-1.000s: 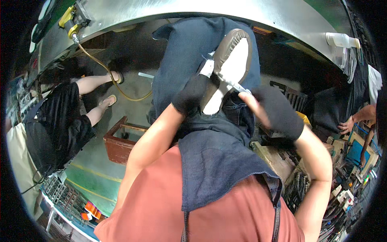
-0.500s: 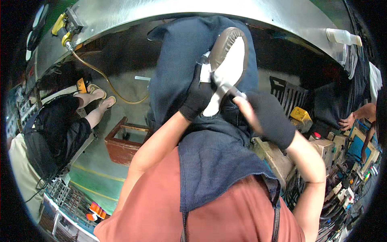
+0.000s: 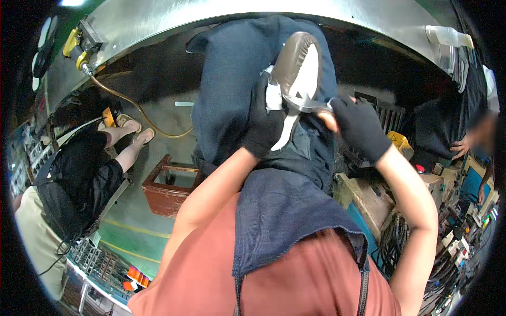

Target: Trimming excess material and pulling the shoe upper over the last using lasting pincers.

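Observation:
My left hand (image 3: pixel 266 124), in a black glove, grips a brown shoe with a white sole (image 3: pixel 298 68), sole turned toward me, above my lap. My right hand (image 3: pixel 361 126), also gloved in black, holds a metal plier-like tool (image 3: pixel 311 105) whose tip touches the sole's edge. A dark blue apron (image 3: pixel 247 63) covers my legs under the shoe and hangs down my orange shirt.
A person in black sits at the left, feet in sandals (image 3: pixel 134 129) on the floor. A red-brown wooden box (image 3: pixel 168 184) stands on the floor. A steel bench edge (image 3: pixel 158 21) with a yellow hose (image 3: pixel 132 105) curves above. Another person (image 3: pixel 474 137) works at the right among machines.
The shoe and both hands have shifted slightly right and nearer the bench; the tool stays at the sole's edge. The seated person's feet moved.

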